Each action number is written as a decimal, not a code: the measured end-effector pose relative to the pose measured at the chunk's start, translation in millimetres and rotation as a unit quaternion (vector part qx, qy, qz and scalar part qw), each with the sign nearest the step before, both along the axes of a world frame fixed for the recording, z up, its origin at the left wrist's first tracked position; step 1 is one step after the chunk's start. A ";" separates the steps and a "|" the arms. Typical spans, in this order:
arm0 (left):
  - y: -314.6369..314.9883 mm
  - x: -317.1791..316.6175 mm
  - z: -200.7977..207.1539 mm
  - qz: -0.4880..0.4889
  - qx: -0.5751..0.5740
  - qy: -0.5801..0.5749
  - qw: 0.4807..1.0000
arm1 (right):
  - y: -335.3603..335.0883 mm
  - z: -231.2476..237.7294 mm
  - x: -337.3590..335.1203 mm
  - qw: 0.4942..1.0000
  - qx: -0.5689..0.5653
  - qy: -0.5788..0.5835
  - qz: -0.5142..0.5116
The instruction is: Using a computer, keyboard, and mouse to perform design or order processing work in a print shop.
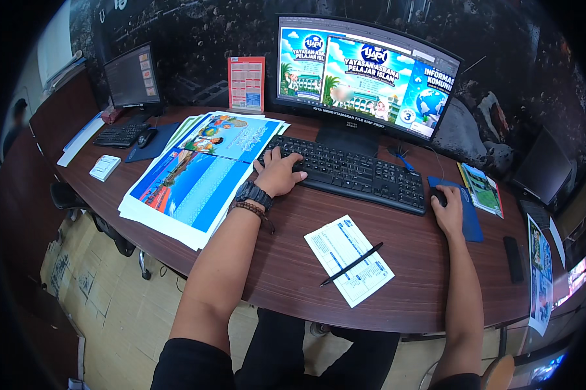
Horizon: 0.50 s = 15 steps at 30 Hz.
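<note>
While aslant, left hand [279, 174] on keyboard [358, 172].

left grip [278, 173] lies splayed, right grip [447, 209] curls palm down.

A dark wood-grained tabletop [413, 279] spreads below a person's left-hand fingers [293, 158] and right-hand fingers [435, 202]. A black keyboard [351, 170] lies under the left-hand fingers, a monitor [348, 140] standing beyond it. To those fingers' left sit large colour prints [195, 175], loosely stacked; farther left are white papers [104, 168] and a second keyboard [121, 134]. A red-and-white calendar [246, 84] stands beyond them. Between both sets of fingers, nearer the person, lies a printed slip [332, 247]. A blue mat [471, 221] extends below the right-hand fingers, with booklets [481, 188] to their right.
</note>
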State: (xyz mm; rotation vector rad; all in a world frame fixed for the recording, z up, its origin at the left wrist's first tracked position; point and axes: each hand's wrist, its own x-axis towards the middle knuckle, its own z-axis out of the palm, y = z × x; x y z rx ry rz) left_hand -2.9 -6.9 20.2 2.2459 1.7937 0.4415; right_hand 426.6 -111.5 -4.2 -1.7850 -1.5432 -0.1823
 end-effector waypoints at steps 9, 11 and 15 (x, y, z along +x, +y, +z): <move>1.4 0.4 -1.1 -0.004 0.006 -0.001 1.000 | 1.2 -0.9 1.4 1.000 0.003 -0.006 0.002; 1.0 1.3 -0.1 0.000 0.002 -0.003 1.000 | 1.1 -1.0 2.6 1.000 0.004 -0.008 0.001; 1.1 0.5 -0.2 -0.003 0.002 -0.001 1.000 | 1.5 -2.3 2.8 1.000 0.009 -0.005 0.007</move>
